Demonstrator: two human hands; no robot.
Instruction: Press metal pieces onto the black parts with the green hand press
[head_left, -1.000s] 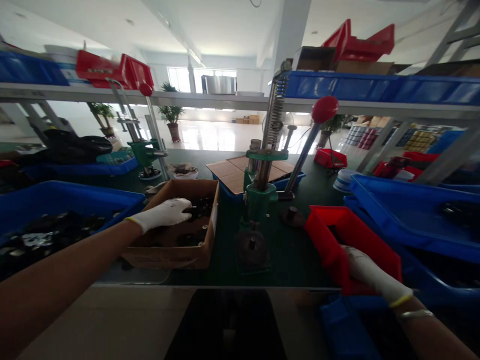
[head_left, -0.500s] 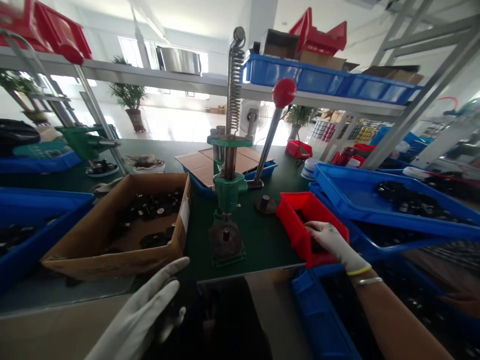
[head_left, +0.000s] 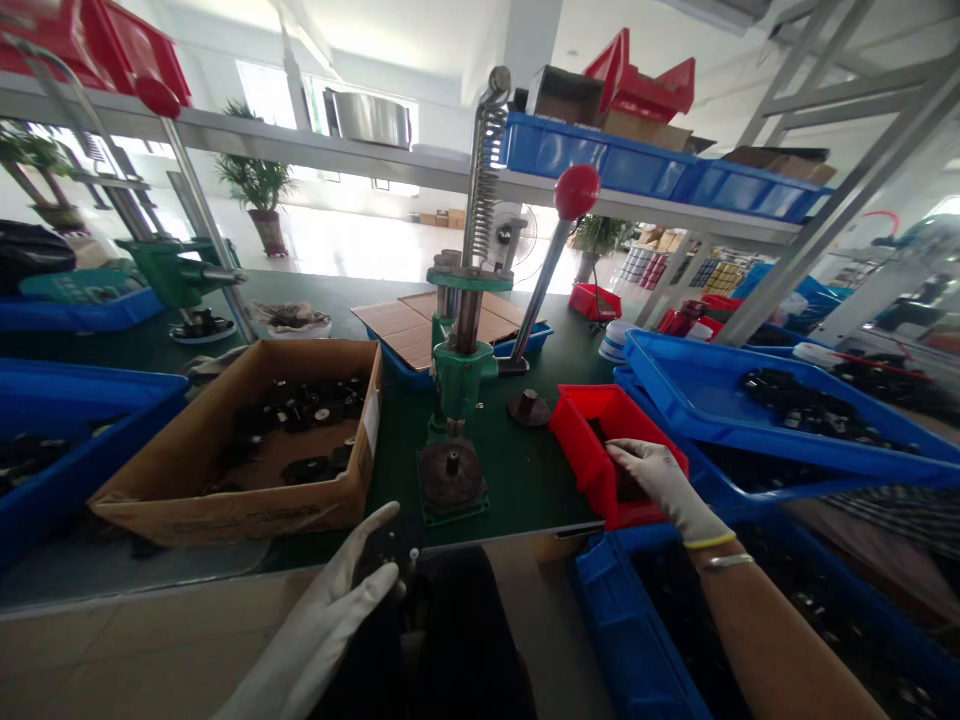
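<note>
At the bottom centre of the frame, the left hand (head_left: pixel 330 615), in a white glove, grasps a black part (head_left: pixel 384 548) between its fingers, just off the tabletop (head_left: pixel 525 490) edge. Right of centre, the gloved right hand (head_left: pixel 664 482) dips its fingers into a red bin (head_left: pixel 579 462); whether they grip anything cannot be told. A green press (head_left: pixel 459 378) stands between the bin and a cardboard box (head_left: pixel 247 518) of black parts at left.
</note>
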